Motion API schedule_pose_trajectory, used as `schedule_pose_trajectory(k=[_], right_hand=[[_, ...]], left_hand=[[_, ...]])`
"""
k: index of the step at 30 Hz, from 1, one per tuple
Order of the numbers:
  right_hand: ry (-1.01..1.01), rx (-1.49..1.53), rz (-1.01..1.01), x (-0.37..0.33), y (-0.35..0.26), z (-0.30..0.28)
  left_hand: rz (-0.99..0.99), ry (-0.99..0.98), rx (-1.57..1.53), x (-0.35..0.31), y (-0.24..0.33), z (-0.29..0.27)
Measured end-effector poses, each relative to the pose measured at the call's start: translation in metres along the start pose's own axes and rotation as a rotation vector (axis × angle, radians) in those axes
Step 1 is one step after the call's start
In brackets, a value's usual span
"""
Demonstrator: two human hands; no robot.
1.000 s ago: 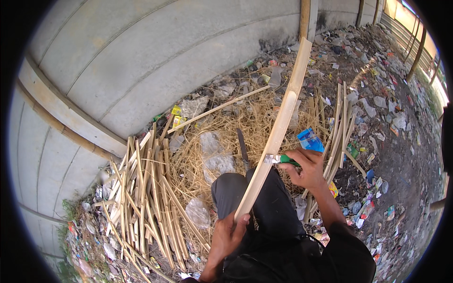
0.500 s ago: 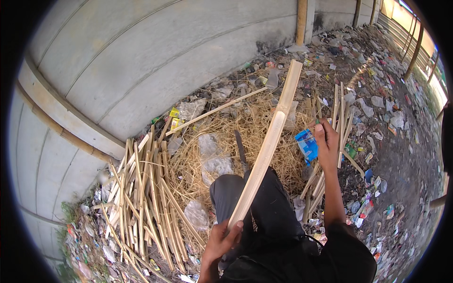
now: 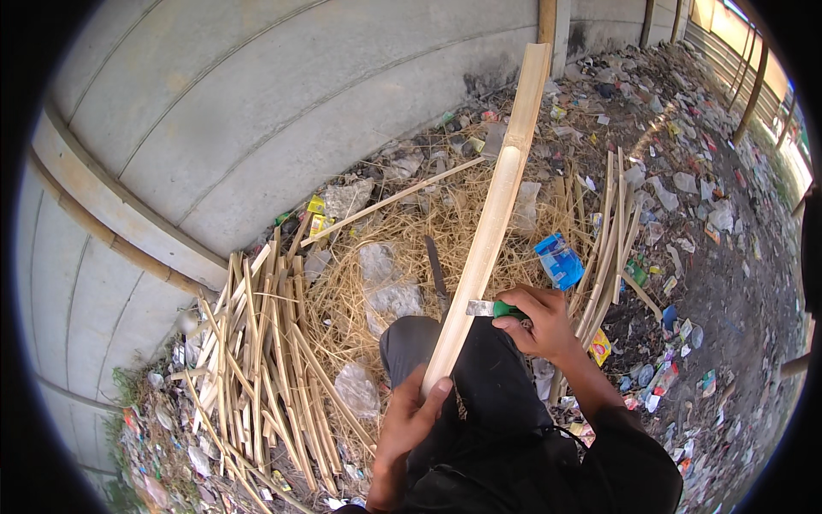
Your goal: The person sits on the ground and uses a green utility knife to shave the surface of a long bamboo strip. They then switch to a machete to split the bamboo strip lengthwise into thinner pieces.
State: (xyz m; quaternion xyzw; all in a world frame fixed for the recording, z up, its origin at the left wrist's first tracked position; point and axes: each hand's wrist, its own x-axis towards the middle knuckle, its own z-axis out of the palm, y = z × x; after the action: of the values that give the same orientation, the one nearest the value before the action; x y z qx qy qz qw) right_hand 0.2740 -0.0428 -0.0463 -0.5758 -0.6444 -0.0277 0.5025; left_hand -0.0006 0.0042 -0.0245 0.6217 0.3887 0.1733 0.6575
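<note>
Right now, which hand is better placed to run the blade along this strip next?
Likely your right: that hand holds the knife, its blade at the strip, while your left hand is occupied gripping the near end.

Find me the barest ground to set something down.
Nowhere looks fully bare. The most open patch is grey dirt at far right, beyond the thin tan bamboo strips, dotted with colourful plastic litter. Between the long pale split-bamboo piece and the blue plastic packet lies dry yellow straw. The left is crowded with piled tan bamboo slats.
</note>
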Motion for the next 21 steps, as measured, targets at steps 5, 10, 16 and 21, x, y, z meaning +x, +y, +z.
schedule_pose_trajectory(k=[5, 10, 16, 21], right_hand=[[-0.037, -0.002, -0.099, 0.001, -0.014, 0.003], [-0.079, -0.024, -0.101, 0.008, -0.027, 0.0], [-0.091, -0.074, -0.079, 0.01, -0.027, -0.002], [-0.025, -0.084, -0.072, 0.01, -0.017, -0.003]], left_hand=[[0.144, -0.019, 0.032, 0.006, -0.006, 0.004], [0.221, 0.01, 0.195, 0.008, -0.01, 0.004], [0.172, 0.127, 0.374, 0.004, 0.002, 0.008], [0.162, 0.111, 0.376, -0.001, -0.001, 0.007]])
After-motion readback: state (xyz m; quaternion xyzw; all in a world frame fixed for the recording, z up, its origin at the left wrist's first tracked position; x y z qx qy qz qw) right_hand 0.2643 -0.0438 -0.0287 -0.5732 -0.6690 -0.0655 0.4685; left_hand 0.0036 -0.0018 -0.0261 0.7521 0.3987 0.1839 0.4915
